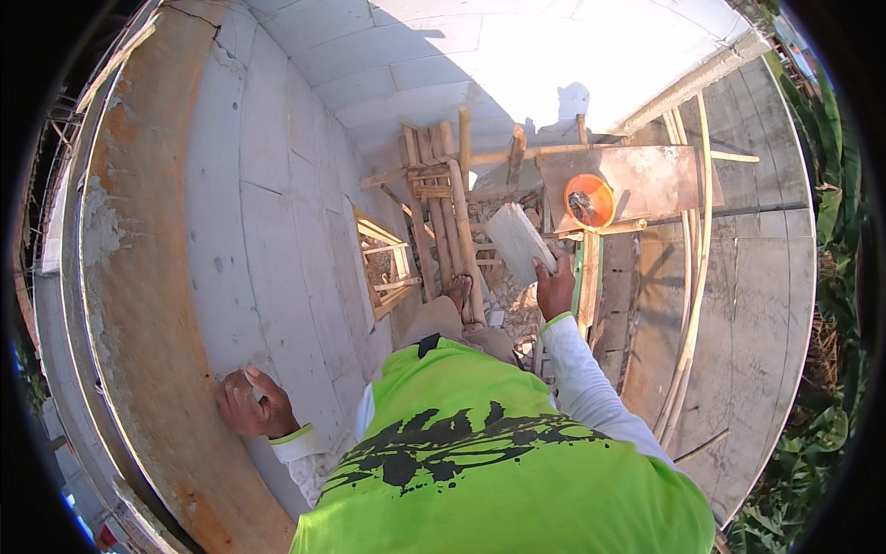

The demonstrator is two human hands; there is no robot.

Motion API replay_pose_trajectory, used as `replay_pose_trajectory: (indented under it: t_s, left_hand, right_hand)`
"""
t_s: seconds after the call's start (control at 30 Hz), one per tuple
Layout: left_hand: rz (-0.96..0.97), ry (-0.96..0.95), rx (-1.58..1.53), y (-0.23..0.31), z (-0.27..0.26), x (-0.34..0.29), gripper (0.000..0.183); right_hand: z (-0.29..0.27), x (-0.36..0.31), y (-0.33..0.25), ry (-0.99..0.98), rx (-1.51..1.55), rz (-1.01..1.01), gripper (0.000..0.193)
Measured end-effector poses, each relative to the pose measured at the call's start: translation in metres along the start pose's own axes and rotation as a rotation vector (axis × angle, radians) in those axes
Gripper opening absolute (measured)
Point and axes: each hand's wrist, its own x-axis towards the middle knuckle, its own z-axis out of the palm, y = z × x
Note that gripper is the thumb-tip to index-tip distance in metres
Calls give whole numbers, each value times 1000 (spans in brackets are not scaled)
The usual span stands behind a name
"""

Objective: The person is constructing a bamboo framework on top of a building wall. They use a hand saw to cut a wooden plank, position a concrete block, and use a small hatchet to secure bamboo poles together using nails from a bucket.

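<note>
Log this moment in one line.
left hand: at brown board | right hand: gripping grey slab | orange bucket: on flat panel

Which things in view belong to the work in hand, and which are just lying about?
Part of the work:
pale slab, held in the right hand
brown board, left hand at its edge
orange bucket, probably: grey contents

Apparently just around:
long poles at right
green plants at the right edge
</note>
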Motion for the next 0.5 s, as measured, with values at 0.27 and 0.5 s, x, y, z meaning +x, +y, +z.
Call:
replay_pose_trajectory:
  t_s: [0.27,0.5]
  left_hand:
    - [100,-23,157,-9,2,-1,18]
    - [140,22,104,-5,6,1,17]
  right_hand:
    - [-16,-43,-9,71,126,167,32]
    - [-30,-99,45,189,176,278,31]
